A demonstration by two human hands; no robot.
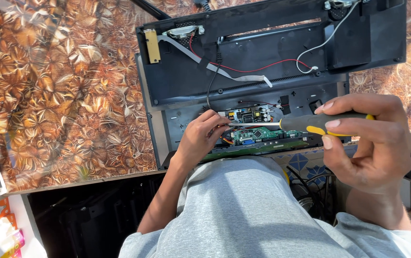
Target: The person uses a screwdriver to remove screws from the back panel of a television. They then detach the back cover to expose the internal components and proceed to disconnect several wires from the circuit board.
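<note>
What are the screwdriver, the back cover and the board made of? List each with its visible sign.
Screwdriver: bright metal shaft, handle probably rubbery plastic, matte dark grey with yellow insets.
Back cover: likely moulded plastic, matte black, with ribs and screw bosses.
Circuit board: green laminate, apparently fibreglass, carrying small components.

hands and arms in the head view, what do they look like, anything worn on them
Both hands are bare: no gloves, rings, watch or bands show on the left hand or the right hand. The forearms are bare too. A light grey short-sleeved shirt covers the body, its sleeves ending near the elbows at the bottom of the view. Fingernails are short and unpainted. No markings are visible.
</note>
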